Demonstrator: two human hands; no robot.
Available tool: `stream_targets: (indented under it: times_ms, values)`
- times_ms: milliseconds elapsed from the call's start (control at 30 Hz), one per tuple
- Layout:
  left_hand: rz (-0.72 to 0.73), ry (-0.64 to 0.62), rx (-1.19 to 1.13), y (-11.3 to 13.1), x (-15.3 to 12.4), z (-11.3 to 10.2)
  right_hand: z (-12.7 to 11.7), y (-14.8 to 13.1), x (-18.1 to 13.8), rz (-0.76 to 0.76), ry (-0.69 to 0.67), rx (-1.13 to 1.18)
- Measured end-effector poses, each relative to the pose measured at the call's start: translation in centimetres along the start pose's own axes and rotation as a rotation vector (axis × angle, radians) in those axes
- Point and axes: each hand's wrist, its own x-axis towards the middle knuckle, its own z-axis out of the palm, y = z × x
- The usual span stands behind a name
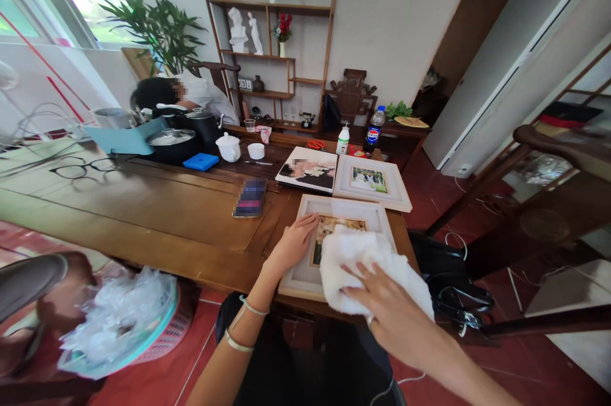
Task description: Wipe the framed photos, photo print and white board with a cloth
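A white picture frame (305, 266) lies flat at the near right end of the wooden table (157, 215). My left hand (291, 245) rests flat on the frame's left border, fingers stretched toward the photo. My right hand (382, 304) lies palm down with fingers spread on a white cloth (353, 253) that covers the right half of the frame and part of the picture.
Two more framed photos (371, 181) (308, 168) lie farther along the table, with a phone (250, 197), glasses (81, 168), tea ware, bottles (372, 132) and a blue pad. A person leans over the far end. A basket with plastic bags (119, 323) stands on the floor at left, a wooden chair at right.
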Motion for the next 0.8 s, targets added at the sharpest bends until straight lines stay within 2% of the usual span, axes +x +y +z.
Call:
stream_targets:
  times_ms: [67, 133, 267, 367, 433, 500, 567, 633, 800]
  values:
    - [0.007, -0.001, -0.003, 0.0, 0.0, -0.1, 0.3, -1.0, -0.6, 0.006, 0.005, 0.025]
    - [0.008, -0.007, -0.003, 0.1, -0.1, -0.2, 0.9, -0.3, -0.3, 0.018, 0.05, 0.012]
    - [0.011, -0.025, -0.002, 0.3, -0.1, -0.4, 1.7, 4.2, 2.5, 0.051, 0.17, -0.123]
    - [0.011, -0.024, -0.005, 0.3, -0.1, -0.4, 1.3, 7.8, 5.3, 0.137, 0.286, -0.255]
    - [0.012, -0.018, -0.01, 0.3, -0.1, -0.4, 0.9, 9.4, 6.9, 0.206, 0.349, -0.314]
    - [0.011, -0.012, -0.015, 0.3, 0.0, -0.3, 0.6, 10.1, 7.9, 0.246, 0.353, -0.343]
    - [0.008, -0.004, -0.017, 0.3, 0.0, -0.3, 0.6, 9.7, 8.2, 0.233, 0.298, -0.344]
    - [0.007, 0.001, -0.018, 0.3, 0.0, -0.3, 0.8, 8.2, 7.5, 0.186, 0.218, -0.317]
    - [0.004, -0.004, -0.016, 0.3, 0.0, -0.3, 1.1, 1.8, 3.4, 0.017, 0.043, -0.09]
